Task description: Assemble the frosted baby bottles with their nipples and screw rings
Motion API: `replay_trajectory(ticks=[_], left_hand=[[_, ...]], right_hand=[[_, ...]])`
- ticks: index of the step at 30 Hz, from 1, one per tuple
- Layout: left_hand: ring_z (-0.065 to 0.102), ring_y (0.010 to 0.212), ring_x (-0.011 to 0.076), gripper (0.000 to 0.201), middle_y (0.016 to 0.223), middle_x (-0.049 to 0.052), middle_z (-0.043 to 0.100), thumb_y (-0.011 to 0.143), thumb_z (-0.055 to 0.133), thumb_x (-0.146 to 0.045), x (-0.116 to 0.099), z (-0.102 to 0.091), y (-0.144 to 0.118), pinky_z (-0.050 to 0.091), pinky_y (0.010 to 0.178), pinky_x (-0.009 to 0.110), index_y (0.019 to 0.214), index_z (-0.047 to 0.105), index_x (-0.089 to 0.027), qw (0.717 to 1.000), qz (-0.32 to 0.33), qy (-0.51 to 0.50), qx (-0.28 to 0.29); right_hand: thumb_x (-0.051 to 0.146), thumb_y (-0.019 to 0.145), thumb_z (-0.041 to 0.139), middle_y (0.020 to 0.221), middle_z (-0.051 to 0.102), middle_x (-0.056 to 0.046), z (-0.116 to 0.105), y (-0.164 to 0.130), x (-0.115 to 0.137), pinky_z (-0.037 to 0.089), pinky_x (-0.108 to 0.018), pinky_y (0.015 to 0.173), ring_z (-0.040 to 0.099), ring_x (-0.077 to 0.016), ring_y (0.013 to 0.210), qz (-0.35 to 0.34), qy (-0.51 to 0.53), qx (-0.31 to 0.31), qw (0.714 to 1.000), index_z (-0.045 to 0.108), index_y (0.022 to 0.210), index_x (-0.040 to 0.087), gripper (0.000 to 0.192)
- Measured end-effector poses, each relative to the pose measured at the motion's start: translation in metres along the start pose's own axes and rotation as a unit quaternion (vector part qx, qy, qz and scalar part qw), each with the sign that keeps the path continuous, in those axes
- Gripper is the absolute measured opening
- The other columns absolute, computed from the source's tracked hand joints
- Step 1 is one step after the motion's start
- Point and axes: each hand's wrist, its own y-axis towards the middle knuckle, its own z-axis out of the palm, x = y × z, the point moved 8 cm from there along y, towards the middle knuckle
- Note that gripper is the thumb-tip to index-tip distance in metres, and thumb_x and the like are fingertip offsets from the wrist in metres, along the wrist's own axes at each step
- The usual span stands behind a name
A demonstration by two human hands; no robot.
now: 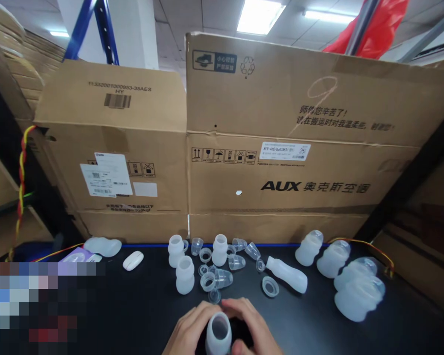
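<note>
Head view: cardboard boxes (281,143) wall off the back of my black worktop (318,330), with frosted bottles (185,274), rings (270,286) and caps (224,278) scattered before them. My left hand (188,331) and right hand (252,329) both grasp an open, empty bottle (218,335) at the near edge.

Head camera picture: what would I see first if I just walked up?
Two big cardboard boxes fill the back like a wall. In front, many cloudy white bottles and small clear caps lie scattered on the black table. At the bottom edge, left hand and right hand hold one open bottle.
</note>
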Motion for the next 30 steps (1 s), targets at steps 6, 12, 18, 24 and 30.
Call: replay_trajectory(ticks=[6, 12, 18, 24, 30], left_hand=[[0.072, 0.078, 0.0199, 0.053, 0.090, 0.004, 0.077, 0.088, 0.062, -0.072, 0.015, 0.021, -0.005, 0.053, 0.070, 0.028, 0.107, 0.069, -0.024, 0.998, 0.036, 0.049, -0.003], [0.067, 0.088, 0.0200, 0.043, 0.094, 0.005, 0.074, 0.092, 0.063, -0.064, -0.002, 0.015, -0.001, 0.052, 0.079, 0.029, 0.102, 0.068, -0.023, 0.994, 0.046, 0.066, 0.073], [0.065, 0.076, 0.0143, 0.020, 0.088, -0.001, 0.068, 0.078, 0.079, -0.039, 0.011, -0.077, -0.017, 0.053, 0.069, 0.020, 0.084, 0.071, -0.022, 0.988, -0.088, 0.128, 0.025], [0.072, 0.082, 0.0188, 0.023, 0.093, 0.001, 0.074, 0.082, 0.075, -0.044, 0.045, -0.134, -0.031, 0.058, 0.077, 0.025, 0.092, 0.075, -0.023, 0.963, -0.116, 0.237, -0.047], [0.072, 0.096, 0.0242, 0.069, 0.112, 0.004, 0.074, 0.072, 0.083, -0.045, 0.047, -0.143, -0.034, 0.060, 0.086, 0.034, 0.136, 0.063, -0.027, 0.945, -0.104, 0.301, -0.075]], right_hand=[[0.028, 0.107, 0.044, 0.106, 0.067, -0.008, -0.009, 0.010, -0.025, 0.056, -0.038, 0.087, 0.065, -0.0227, 0.097, 0.088, -0.122, -0.054, 0.987, 0.061, 0.124, 0.028, 0.023], [0.028, 0.092, 0.069, 0.151, 0.043, -0.014, 0.009, 0.048, -0.011, 0.043, -0.065, 0.109, 0.042, -0.0399, 0.137, -0.037, -0.318, 0.011, 0.947, 0.061, 0.137, 0.033, 0.046], [0.025, 0.093, 0.068, 0.152, 0.041, -0.011, 0.011, 0.050, -0.014, 0.038, -0.067, 0.114, 0.035, -0.0392, 0.143, -0.025, -0.308, 0.003, 0.951, 0.071, 0.108, 0.028, 0.016], [0.026, 0.097, 0.064, 0.148, 0.046, -0.008, -0.004, 0.037, -0.002, 0.041, -0.062, 0.114, 0.040, -0.0356, 0.141, -0.023, -0.271, -0.008, 0.962, 0.071, 0.106, 0.029, 0.012], [0.026, 0.096, 0.065, 0.144, 0.049, -0.008, 0.012, 0.023, 0.016, 0.041, -0.058, 0.113, 0.040, -0.0336, 0.139, -0.008, -0.206, 0.072, 0.976, 0.071, 0.106, 0.030, 0.012]])
